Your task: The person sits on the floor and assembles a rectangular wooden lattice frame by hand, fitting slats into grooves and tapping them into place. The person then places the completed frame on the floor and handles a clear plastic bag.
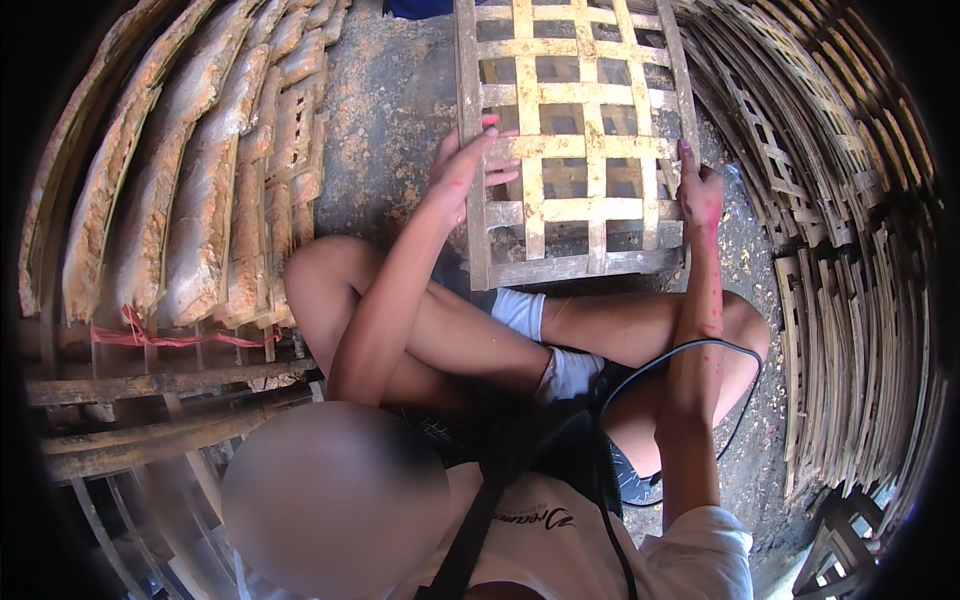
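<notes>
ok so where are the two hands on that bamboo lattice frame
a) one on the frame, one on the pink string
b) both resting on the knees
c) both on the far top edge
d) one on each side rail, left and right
d: the left hand grips the left rail of the bamboo lattice frame and the right hand holds its right rail, near the lower end.

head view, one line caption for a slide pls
Seated cross-legged, a person grips a bamboo lattice frame with left hand and right hand, stacks of similar frames alongside.
</notes>
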A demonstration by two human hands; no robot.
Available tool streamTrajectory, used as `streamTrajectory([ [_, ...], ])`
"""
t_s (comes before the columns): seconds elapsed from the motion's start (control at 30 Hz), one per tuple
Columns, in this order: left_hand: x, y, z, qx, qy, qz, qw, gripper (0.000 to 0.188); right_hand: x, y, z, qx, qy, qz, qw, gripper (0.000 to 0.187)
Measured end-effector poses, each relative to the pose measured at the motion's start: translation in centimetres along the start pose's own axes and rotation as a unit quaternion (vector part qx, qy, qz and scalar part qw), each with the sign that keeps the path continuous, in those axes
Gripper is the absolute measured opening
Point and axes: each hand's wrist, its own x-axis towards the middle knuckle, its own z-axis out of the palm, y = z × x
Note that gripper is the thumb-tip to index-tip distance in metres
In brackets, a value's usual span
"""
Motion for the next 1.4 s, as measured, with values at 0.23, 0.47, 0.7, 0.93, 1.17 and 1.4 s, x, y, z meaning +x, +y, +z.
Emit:
streamTrajectory([
  [0.23,0.3,0.7,-0.7,0.133,0.077,-0.039,0.987,0.06,-1.4,-0.5,1.2,-0.013,-0.012,0.037,0.999,0.08],
  [0.47,-0.1,1.8,-2.5,0.154,0.161,-0.034,0.974,0.057,-2.6,-3.4,1.0,0.085,-0.135,-0.001,0.987,0.065],
  [0.7,-1.8,7.2,-3.2,0.208,0.193,0.191,0.94,0.053,-0.2,-0.8,2.8,0.18,-0.183,0.068,0.964,0.078],
  [0.93,-4.1,9.8,-4.1,0.191,0.281,0.257,0.905,0.052,0.8,-0.6,4.6,0.154,-0.176,0.006,0.972,0.065],
  [1.17,-3.9,9.1,-6.5,0.098,0.264,0.183,0.942,0.042,0.5,1.6,6.2,-0.114,-0.078,-0.029,0.99,0.053],
  [1.4,-1.6,7.4,-6.8,0.005,0.225,0.168,0.96,0.044,1.3,4.7,6.0,-0.378,-0.226,0.06,0.896,0.082],
])
